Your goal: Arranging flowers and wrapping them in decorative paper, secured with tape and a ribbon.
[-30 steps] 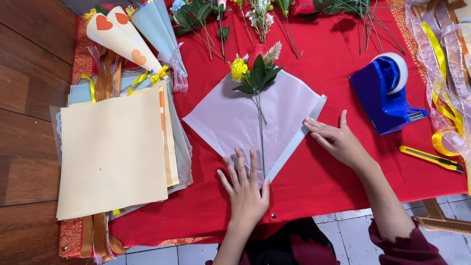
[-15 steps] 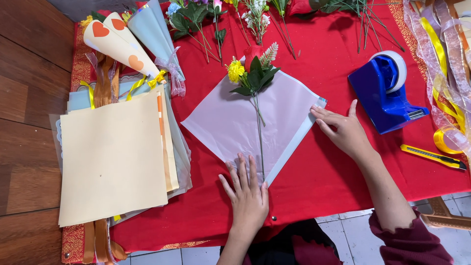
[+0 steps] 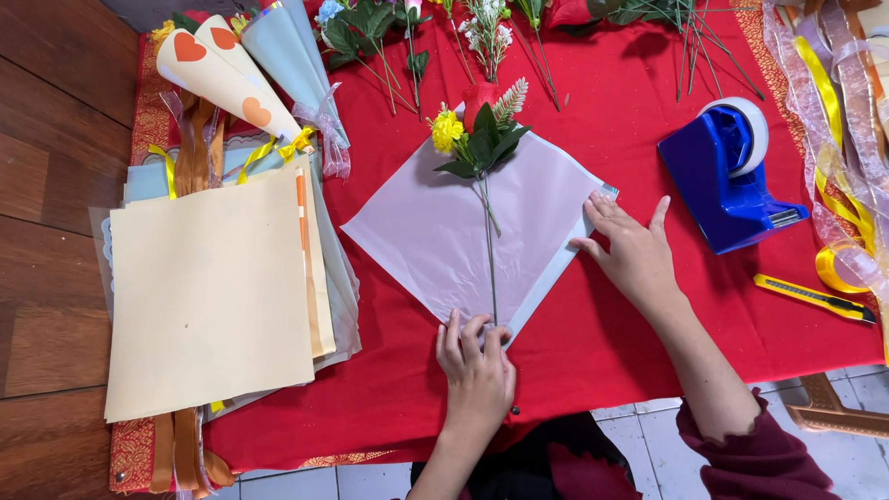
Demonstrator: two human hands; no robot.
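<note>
A pale square wrapping sheet (image 3: 435, 231) lies like a diamond on the red tablecloth (image 3: 611, 333). On it rests a small bunch of flowers (image 3: 477, 130) with a yellow bloom, a red rose and green leaves, its thin stems running down to the sheet's lower corner. My left hand (image 3: 474, 366) presses flat on that lower corner and the stem ends. My right hand (image 3: 630, 250) lies flat with fingers apart on the sheet's right corner.
A stack of cream and pale papers (image 3: 213, 287) lies at the left, with wrapped paper cones (image 3: 231, 83) behind it. A blue tape dispenser (image 3: 727, 181) and a yellow utility knife (image 3: 815, 298) sit at the right beside ribbons (image 3: 847, 139). Loose flowers (image 3: 389, 37) lie along the far edge.
My right hand has slid up along the sheet's right edge to its right corner. My left hand has stayed on the lower corner.
</note>
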